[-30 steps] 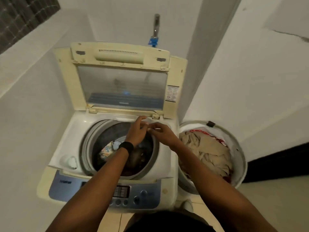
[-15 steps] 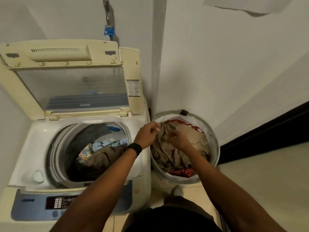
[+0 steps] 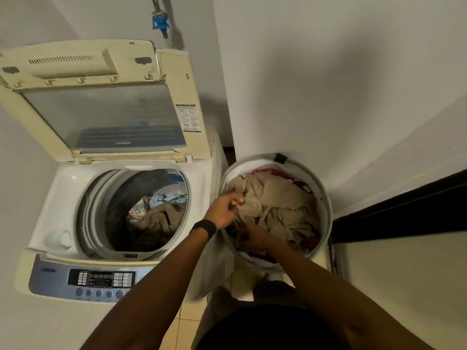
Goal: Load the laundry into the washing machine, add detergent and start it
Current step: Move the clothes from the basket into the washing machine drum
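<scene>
A cream top-loading washing machine point(image 3: 63, 183) stands at the left with its lid point(image 3: 101, 102) raised. Several clothes point(image 3: 159, 215) lie in its drum. To its right a round white laundry basket point(image 3: 327, 210) holds beige cloth point(image 3: 278, 198) over red fabric. My left hand point(image 3: 225, 208), with a black band on the wrist, is closed on the beige cloth at the basket's left rim. My right hand point(image 3: 252, 239) reaches down into the basket's near side and grips cloth there; its fingers are partly buried.
The control panel point(image 3: 101, 279) with buttons runs along the machine's front. A tap with a blue fitting point(image 3: 159, 20) sits on the wall behind. White walls close in on both sides. A dark baseboard point(image 3: 404, 213) and tiled floor lie to the right.
Both hands moved from the drum's back rim over to the basket, then down into it, and closed on the beige cloth. My view swung right.
</scene>
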